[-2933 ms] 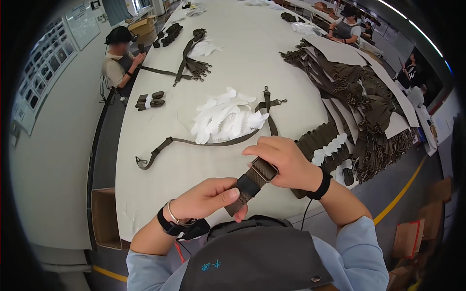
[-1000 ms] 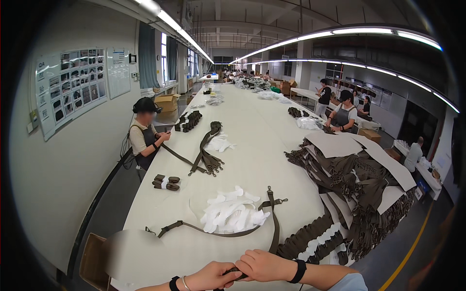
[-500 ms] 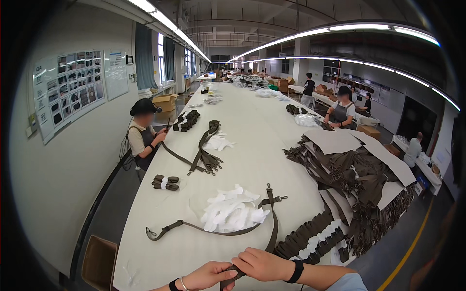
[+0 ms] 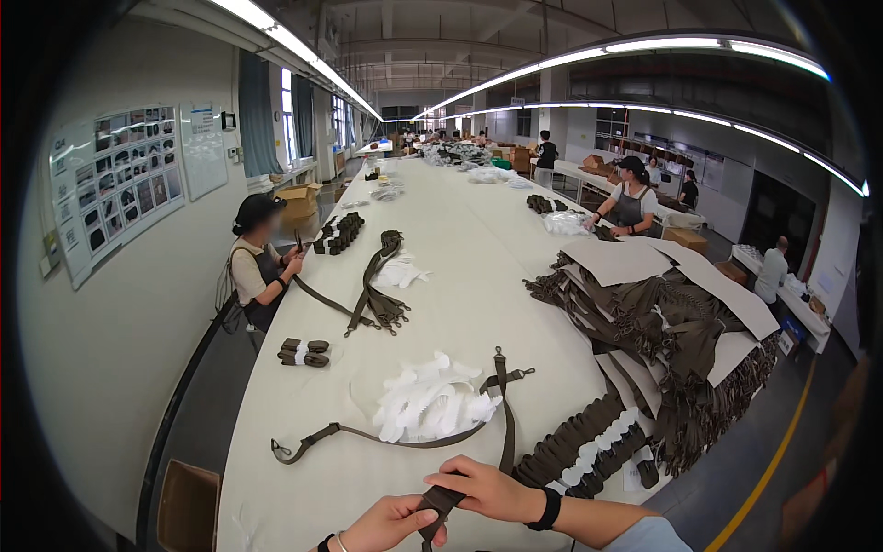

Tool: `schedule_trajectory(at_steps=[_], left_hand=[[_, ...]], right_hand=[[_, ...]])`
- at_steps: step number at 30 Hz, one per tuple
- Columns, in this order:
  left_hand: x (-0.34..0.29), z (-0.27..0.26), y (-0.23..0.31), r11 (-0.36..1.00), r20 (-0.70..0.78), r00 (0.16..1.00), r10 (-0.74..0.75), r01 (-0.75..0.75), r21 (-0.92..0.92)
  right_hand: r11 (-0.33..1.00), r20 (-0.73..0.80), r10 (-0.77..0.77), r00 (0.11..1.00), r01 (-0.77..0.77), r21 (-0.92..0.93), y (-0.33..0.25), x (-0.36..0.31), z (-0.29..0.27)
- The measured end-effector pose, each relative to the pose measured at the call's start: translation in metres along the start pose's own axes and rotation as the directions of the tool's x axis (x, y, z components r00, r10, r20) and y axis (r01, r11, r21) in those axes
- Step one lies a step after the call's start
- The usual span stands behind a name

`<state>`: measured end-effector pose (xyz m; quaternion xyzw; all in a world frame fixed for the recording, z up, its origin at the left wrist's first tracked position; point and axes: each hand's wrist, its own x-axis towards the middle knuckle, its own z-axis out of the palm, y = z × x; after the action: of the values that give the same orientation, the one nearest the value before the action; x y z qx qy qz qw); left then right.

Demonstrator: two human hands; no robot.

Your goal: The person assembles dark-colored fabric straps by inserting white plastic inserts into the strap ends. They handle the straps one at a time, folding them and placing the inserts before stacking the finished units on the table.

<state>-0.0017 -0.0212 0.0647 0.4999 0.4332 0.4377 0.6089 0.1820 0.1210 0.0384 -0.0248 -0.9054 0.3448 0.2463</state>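
At the table's near edge, my left hand (image 4: 391, 523) pinches a folded length of dark brown webbing strap (image 4: 441, 498) between thumb and fingers. My right hand (image 4: 497, 491) grips the upper part of the same fold. Beyond my hands, a strap (image 4: 507, 414) with metal snap hooks at its end lies on the table. Another stretch of strap (image 4: 354, 429) with a slider curves left to a hook. Whether these lengths join the held fold is hidden by my hands. Between them sits a heap of white strips (image 4: 432, 400).
Rolled straps with white bands (image 4: 589, 446) form a row at right, beside a large strap pile (image 4: 685, 340) under grey sheets. Two banded rolls (image 4: 303, 352) lie left. A co-worker (image 4: 262, 258) holds a strap at the left edge; another person (image 4: 633, 198) works far right. A cardboard box (image 4: 189, 506) stands below.
The folded strap has come up more into sight between my hands. My right hand has moved slightly left and its fingers have shifted on the strap. The whole view has swung slightly right.
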Motion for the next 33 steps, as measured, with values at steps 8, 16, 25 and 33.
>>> schedule_trajectory(at_steps=[8,16,25,33], left_hand=[[0.002,-0.007,0.005,0.995,0.161,0.987,0.001,-0.017,0.1],[0.013,-0.003,-0.002,0.901,0.016,0.909,0.416,-0.414,0.13],[0.069,0.01,0.015,0.846,-0.383,0.834,0.397,-0.494,-0.2],[0.083,0.009,0.021,0.895,-0.452,0.848,0.279,-0.4,-0.199]], right_hand=[[0.991,-0.103,-0.016,0.995,0.029,0.129,0.006,-0.004,-0.009],[0.979,-0.174,-0.073,0.982,0.104,0.178,0.017,0.0,-0.007],[0.822,-0.22,0.211,0.953,-0.051,0.567,0.028,0.015,0.015],[0.688,-0.108,0.348,0.931,-0.175,0.705,0.031,0.026,0.012]])
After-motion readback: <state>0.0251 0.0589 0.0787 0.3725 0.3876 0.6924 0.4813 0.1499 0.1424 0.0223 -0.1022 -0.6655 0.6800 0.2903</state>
